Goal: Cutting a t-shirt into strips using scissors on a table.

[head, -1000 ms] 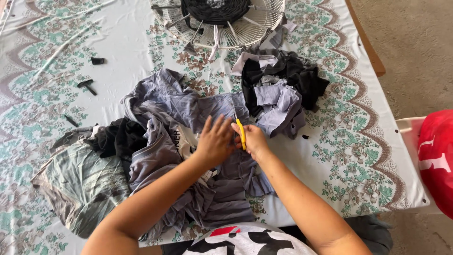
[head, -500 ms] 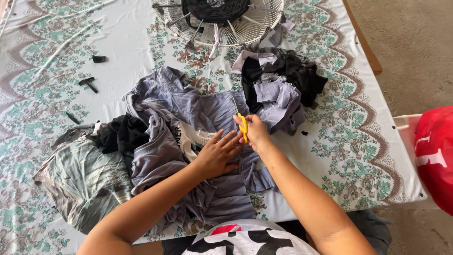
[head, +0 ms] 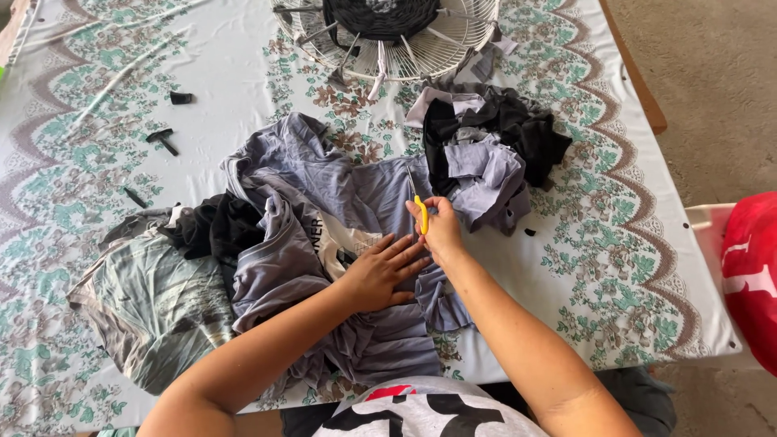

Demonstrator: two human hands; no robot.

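Nearest, the person's two forearms reach forward from the near table edge over a heap of cloth. Their left hand lies flat, palm down, fingers spread and pressing on a grey-lavender garment that sprawls across the middle of the table. Just beside it, touching at the fingertips, the right hand is curled closed around the yellow handle of a pair of scissors; the blades point away from the person and run along the garment, thin and hard to make out, so whether they are parted cannot be told. The cloth lies directly under both hands, with folds bunched toward the near edge.

Left of the hands sit a black piece and a striped grey-green fabric that reaches close to the near-left edge. Right of the scissors the floral tablecloth shows bare out to the right edge, the widest open room nearby. Past that edge a red object rests on something white.

Farther out lies a second pile of black and pale lavender scraps, just beyond the scissor tips. Small black snippets dot the open left stretch. At the far edge stands a white wire fan guard holding dark material.
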